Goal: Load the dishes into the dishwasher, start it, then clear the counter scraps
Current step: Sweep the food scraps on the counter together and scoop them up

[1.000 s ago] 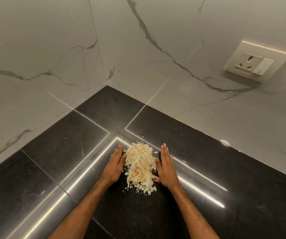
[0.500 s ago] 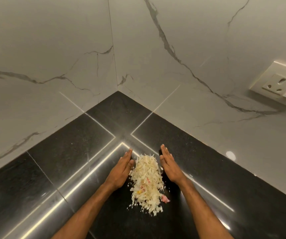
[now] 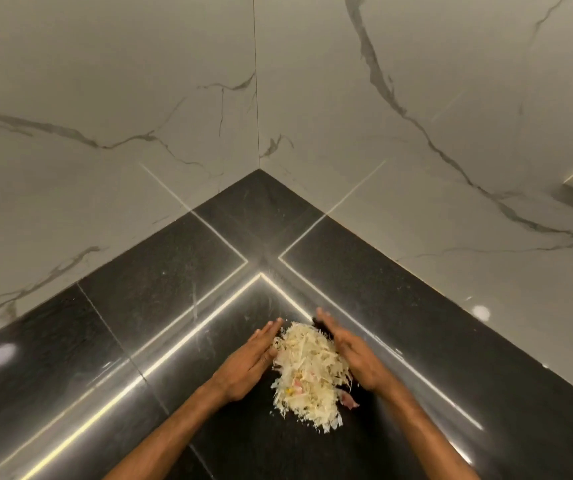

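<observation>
The wall tiles are pale and glossy with grey marble veining, and they meet in a corner at 12 o'clock. Below them the desk is polished black stone, speckled, hard and slick, with bright strips of reflected light across it. On a surface this smooth I judge that light shreds will skate and slip under any gap, so the hand edges should stay flat on the stone while gathering. The left hand, at 9 o'clock of the heap, and the right hand, at 3 o'clock of it, both stand on their little-finger edges. Their fingers are straight and pressed together, palms facing each other, each touching a flank of the heap and gripping nothing. The scraps lie on the desk between the palms, low in the view toward 6 o'clock. They form a loose, ragged mound of thin cream shavings, dry-looking and feather-light, trailing out past the wrists at its near end. A slow squeeze seems wise, drawing the heels of the palms together to close that open end before scooping from underneath. A small soft-looking pink piece sits at 5 o'clock of the mound, just outside the right wrist, and will likely need its own sweep inward.
</observation>
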Available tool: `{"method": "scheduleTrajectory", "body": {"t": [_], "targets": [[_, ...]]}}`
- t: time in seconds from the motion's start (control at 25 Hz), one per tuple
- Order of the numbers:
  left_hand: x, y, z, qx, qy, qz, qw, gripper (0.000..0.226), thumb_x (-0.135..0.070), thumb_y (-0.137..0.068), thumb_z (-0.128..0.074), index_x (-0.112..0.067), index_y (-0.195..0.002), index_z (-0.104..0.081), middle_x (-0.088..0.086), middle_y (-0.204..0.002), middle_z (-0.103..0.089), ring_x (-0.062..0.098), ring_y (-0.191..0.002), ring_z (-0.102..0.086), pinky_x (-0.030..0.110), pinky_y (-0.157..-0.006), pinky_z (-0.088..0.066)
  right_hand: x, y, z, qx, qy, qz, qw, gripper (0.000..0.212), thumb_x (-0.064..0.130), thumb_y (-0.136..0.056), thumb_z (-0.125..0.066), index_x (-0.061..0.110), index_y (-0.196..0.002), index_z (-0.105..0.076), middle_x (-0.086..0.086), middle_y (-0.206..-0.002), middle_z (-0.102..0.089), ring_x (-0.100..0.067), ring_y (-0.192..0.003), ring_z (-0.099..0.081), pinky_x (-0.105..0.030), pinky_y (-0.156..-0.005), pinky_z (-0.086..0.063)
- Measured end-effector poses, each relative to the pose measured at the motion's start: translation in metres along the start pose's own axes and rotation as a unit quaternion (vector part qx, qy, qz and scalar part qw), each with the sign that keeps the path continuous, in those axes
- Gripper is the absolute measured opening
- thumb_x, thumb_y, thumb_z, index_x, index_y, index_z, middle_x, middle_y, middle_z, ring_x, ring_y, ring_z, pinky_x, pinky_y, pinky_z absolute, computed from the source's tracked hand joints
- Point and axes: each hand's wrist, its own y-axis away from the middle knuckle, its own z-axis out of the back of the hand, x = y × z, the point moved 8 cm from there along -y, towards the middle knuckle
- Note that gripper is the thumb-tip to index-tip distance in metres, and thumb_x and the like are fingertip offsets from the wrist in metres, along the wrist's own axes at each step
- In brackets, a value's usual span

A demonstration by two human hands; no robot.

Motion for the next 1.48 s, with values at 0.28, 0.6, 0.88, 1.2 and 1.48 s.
{"method": "scheduleTrajectory", "body": {"t": [0.28,0.6,0.88,1.2,1.48], "targets": [[-0.007,-0.014,0.022,-0.057,-0.012,0.026,0.998,0.069,-0.071,-0.093,-0.009,-0.041,-0.155,-0.007,-0.019,-0.157,0.001,0.003,-0.147,0.008,0.026,-0.117,0.003,-0.011,0.048,-0.035,-0.157,0.085,-0.045,0.983,0.083,0.083,-0.085,-0.001,0.042,-0.156,-0.013,0.016,-0.164,-0.010,-0.001,-0.151,-0.007,-0.049,-0.124,-0.013],[-0.053,0.006,-0.038,-0.025,0.048,-0.052,0.997,0.060,-0.071,-0.095,-0.014,-0.050,-0.152,-0.017,-0.039,-0.153,-0.010,-0.013,-0.145,-0.007,0.020,-0.121,-0.008,-0.006,0.063,-0.055,-0.239,0.007,-0.047,0.970,0.068,0.068,-0.098,-0.019,0.035,-0.157,-0.012,0.021,-0.163,-0.008,0.004,-0.149,-0.004,-0.036,-0.125,-0.012],[-0.056,-0.019,-0.009,-0.054,0.064,-0.037,0.996,0.074,-0.078,-0.091,-0.013,-0.040,-0.155,-0.018,-0.014,-0.162,-0.018,0.005,-0.150,-0.013,0.033,-0.123,-0.012,-0.001,0.046,-0.033,-0.206,-0.004,-0.063,0.976,0.059,0.057,-0.102,-0.027,0.037,-0.156,-0.016,0.021,-0.163,-0.009,0.003,-0.149,-0.007,-0.038,-0.125,-0.013],[-0.033,0.015,-0.026,-0.047,0.202,-0.029,0.978,0.061,-0.070,-0.096,-0.026,-0.044,-0.150,-0.031,-0.025,-0.148,-0.043,-0.001,-0.139,-0.038,0.027,-0.117,-0.030,0.005,0.044,-0.054,-0.079,0.051,-0.002,0.996,0.053,0.055,-0.103,-0.029,0.038,-0.154,-0.028,0.021,-0.161,-0.021,0.006,-0.148,-0.010,-0.039,-0.125,-0.010],[-0.038,0.044,-0.034,-0.154,0.391,-0.003,0.907,0.072,-0.070,-0.093,-0.036,-0.024,-0.149,-0.040,-0.013,-0.148,-0.049,0.004,-0.139,-0.041,0.014,-0.108,-0.036,0.027,0.055,-0.105,-0.096,0.290,0.080,0.949,0.087,0.077,-0.088,-0.036,0.040,-0.157,0.001,0.006,-0.166,0.007,-0.015,-0.152,0.015,-0.041,-0.121,0.013]]}}
